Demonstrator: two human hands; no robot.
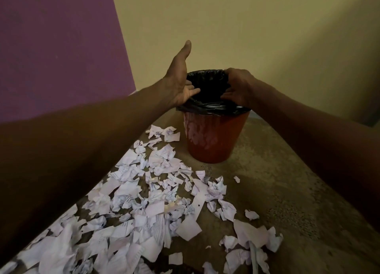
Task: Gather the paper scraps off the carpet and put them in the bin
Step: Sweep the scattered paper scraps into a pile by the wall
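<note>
Looking down from head camera, we see red bin upright on brown carpet, black liner folded over rim. Both our hands at bin mouth, apart, one each side. Left hand spread open, thumb raised, fingers reaching over left rim onto liner. Right hand curled, fingers pinching liner at right rim. Paper scraps lie scattered across carpet from just left of bin base toward lower left. Purple wall far left, cream wall behind bin

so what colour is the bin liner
Black, over a red bin; liner shows in the head view.
</note>
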